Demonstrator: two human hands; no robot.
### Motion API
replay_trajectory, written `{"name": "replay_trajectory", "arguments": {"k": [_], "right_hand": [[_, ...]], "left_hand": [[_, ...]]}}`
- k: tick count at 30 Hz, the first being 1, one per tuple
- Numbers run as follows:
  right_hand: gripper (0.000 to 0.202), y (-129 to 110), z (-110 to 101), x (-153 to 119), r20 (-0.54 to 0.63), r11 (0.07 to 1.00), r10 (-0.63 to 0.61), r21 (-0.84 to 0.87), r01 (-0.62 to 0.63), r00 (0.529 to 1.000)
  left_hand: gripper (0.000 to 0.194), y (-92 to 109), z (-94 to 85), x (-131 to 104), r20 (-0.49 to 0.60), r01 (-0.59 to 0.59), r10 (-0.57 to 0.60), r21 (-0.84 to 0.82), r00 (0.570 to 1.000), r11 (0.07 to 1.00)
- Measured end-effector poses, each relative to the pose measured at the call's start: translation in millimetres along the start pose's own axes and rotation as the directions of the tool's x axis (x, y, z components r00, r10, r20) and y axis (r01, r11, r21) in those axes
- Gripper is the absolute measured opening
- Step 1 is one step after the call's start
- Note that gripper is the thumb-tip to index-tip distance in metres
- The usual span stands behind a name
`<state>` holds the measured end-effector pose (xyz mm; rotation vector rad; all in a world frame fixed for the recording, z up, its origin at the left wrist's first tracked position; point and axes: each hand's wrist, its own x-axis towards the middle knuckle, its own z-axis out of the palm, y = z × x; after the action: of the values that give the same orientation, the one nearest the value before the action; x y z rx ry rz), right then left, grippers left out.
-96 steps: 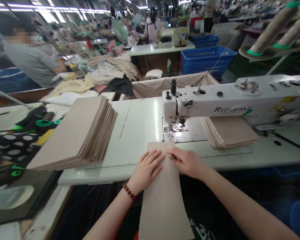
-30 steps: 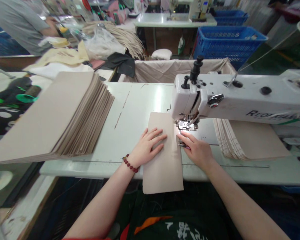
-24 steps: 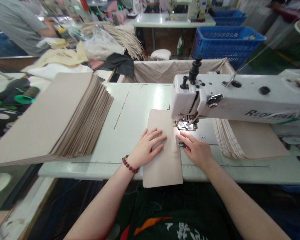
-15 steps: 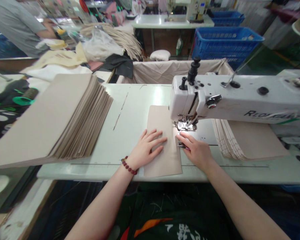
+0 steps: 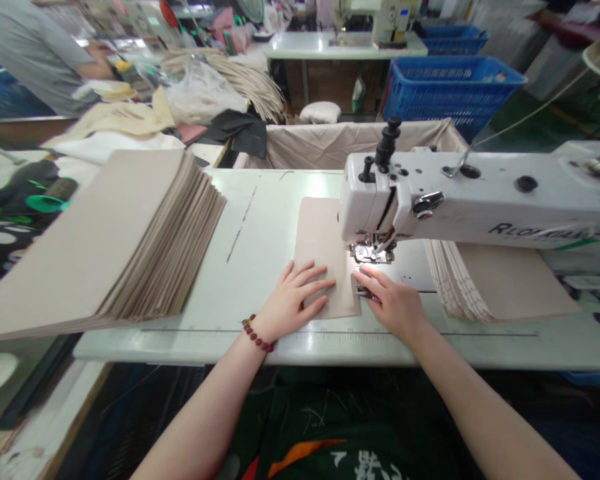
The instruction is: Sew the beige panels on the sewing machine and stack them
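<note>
A beige fabric panel (image 5: 323,233) lies flat on the pale sewing table, its right edge running under the presser foot (image 5: 373,253) of a white sewing machine (image 5: 455,193). My left hand (image 5: 303,297) rests flat on the panel, fingers spread. Beside the panel's right edge is my right hand (image 5: 393,300), its index fingertip at the edge just in front of the foot. Tucked under its curled fingers is a small dark metal tool that looks like thread snips (image 5: 363,291), partly hidden.
A tall stack of beige panels (image 5: 145,233) stands on the left. More panels with stitched edges (image 5: 510,280) lie behind the machine arm on the right. Beyond the table are a cloth-lined bin (image 5: 305,143) and a blue crate (image 5: 450,83). A person in a grey shirt (image 5: 30,53) is at far left.
The panel has slid away from me under the presser foot, its near edge now close to my hands. Both hands have stayed nearly in place.
</note>
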<state>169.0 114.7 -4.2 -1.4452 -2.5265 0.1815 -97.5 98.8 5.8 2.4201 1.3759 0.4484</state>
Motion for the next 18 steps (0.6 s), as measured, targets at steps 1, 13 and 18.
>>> {"name": "replay_trajectory", "arguments": {"k": [1, 13, 18], "right_hand": [[0.058, -0.1, 0.0, 0.0, -0.002, 1.0, -0.001, 0.002, 0.001, 1.0], [0.06, -0.4, 0.2, 0.3, -0.002, 1.0, 0.0, 0.001, 0.0, 1.0], [0.059, -0.1, 1.3, 0.5, -0.008, 1.0, 0.01, 0.011, -0.01, 1.0]], "left_hand": [[0.038, 0.2, 0.0, 0.1, 0.0, -0.001, 0.001, 0.001, 1.0, 1.0], [0.042, 1.9, 3.3, 0.8, -0.006, -0.025, 0.025, 0.051, 1.0, 0.998], [0.05, 2.6, 4.9, 5.9, 0.038, -0.044, 0.04, 0.101, 0.998, 0.994]]}}
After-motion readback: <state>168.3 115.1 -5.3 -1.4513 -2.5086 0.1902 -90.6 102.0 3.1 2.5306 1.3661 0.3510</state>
